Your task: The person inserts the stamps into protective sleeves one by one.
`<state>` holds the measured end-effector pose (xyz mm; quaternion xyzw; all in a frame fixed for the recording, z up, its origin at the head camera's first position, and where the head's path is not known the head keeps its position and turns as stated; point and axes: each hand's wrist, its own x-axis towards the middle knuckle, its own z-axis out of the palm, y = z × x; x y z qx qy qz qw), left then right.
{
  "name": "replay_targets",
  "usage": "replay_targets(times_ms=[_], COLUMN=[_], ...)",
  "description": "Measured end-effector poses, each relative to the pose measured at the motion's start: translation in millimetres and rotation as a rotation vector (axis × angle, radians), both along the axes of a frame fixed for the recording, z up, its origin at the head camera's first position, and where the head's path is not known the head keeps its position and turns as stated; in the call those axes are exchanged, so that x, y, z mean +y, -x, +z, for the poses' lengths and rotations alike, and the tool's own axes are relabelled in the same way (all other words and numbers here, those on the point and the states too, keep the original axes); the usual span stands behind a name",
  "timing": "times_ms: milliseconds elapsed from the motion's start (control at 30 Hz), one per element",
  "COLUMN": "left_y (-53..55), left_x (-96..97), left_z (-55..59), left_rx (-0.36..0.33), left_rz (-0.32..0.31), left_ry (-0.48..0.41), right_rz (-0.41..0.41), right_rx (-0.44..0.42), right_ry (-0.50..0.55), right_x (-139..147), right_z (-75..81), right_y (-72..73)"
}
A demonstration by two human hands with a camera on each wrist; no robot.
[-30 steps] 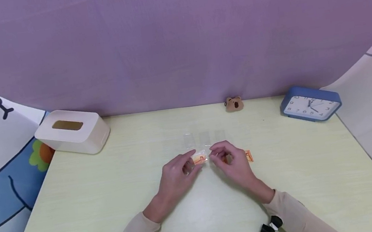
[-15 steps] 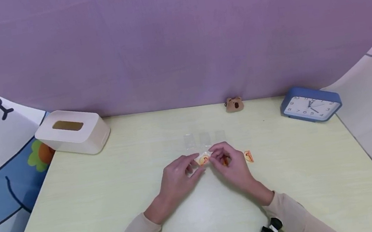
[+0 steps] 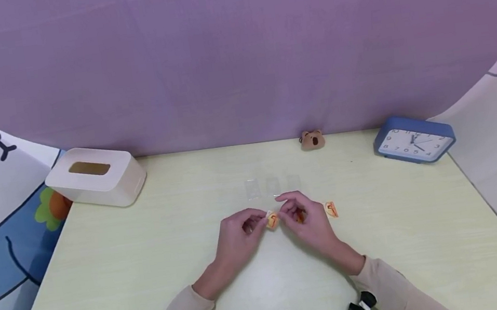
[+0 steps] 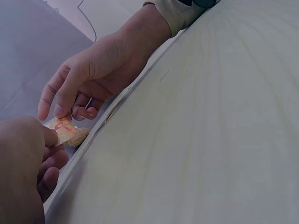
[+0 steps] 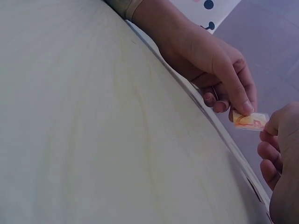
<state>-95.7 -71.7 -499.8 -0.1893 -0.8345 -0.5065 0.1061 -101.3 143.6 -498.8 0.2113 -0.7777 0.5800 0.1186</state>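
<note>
Between my two hands is a small clear packet with orange print (image 3: 272, 220), close over the table. My left hand (image 3: 238, 237) pinches its left end between thumb and fingers, the thumb lying on the print in the right wrist view. The right end is pinched by my right hand (image 3: 309, 223), whose index finger is raised in the head view. Under the right hand's fingers shows a second orange piece (image 3: 300, 216), partly hidden. Just right of that hand lies another orange-printed piece (image 3: 331, 209).
Clear plastic pieces (image 3: 252, 189) lie in a row beyond the hands. At the back stand a white tissue box (image 3: 91, 178), a brown bear-head figure (image 3: 312, 140) and a blue clock (image 3: 414, 139). A purple backdrop (image 3: 235, 57) closes off the table's far edge.
The packet has tilted and come slightly nearer the body. The left fingers have drawn together on its left end, and the right hand has come onto its right end.
</note>
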Motion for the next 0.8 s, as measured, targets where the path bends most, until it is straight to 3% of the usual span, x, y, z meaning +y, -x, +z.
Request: replay_targets(times_ms=[133,400,567,800], left_y=[-0.2,2.9,9.9,23.3], left_x=[0.9,-1.3,-11.3,-30.9], left_z=[1.7,5.2,4.5,0.9], left_rx=[-0.057,-0.092,-0.104,-0.085], left_rz=[0.004,0.015,0.067,0.143], left_ry=[-0.023,-0.035,-0.034,-0.018], right_rz=[0.003,-0.053,-0.115,-0.139], right_rx=[0.001,-0.005,0.001,0.034], right_ry=[-0.007,-0.035,-0.038,-0.043], right_x=[0,5,16,35], right_z=[-0.1,3.9,5.7,5.9], right_y=[0.6,2.9,5.6,8.1])
